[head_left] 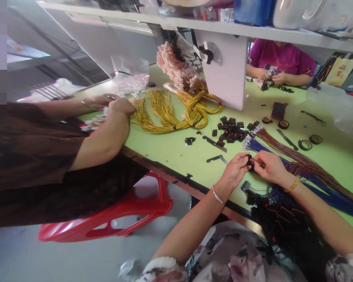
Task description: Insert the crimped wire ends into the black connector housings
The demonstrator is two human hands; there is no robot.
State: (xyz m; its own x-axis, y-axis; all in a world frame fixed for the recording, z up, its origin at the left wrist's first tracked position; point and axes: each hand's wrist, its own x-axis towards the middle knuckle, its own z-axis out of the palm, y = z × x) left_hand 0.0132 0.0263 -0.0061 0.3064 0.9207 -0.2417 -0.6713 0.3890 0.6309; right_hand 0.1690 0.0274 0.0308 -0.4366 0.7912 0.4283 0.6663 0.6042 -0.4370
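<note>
Near side of the green table (161, 152), right of centre: both hands close together, at work over one piece. In the left hand (237, 168), pinched between thumb and fingertips, a small black connector (249, 159), just above the tabletop by the near ends of the wires. At its right side, the right hand (269, 166), fingers curled in; too small there to tell whether clamped on a wire.

Just beyond and to the right: brown wires (300, 154) and blue wires (326, 192) in long bundles, pale tips toward the left, running off to the right edge. Under the right forearm, at the near edge, a dark heap of wired black parts (291, 219) with red marks.

Farther off, left of the wire tips: loose pile of black connectors (231, 131). Left and near of it, two black-handled knives (214, 143). Right of it, a third blade (287, 139) and several tape rolls (304, 149), some paired, plus a dark box (279, 111).

Left side: yellow wires (173, 126) in looped bundles, beside a co-worker's hand (122, 105). Below, on the floor, a red stool (161, 196). Far right, across the table, a person in a purple shirt (282, 58), both hands at small parts.
</note>
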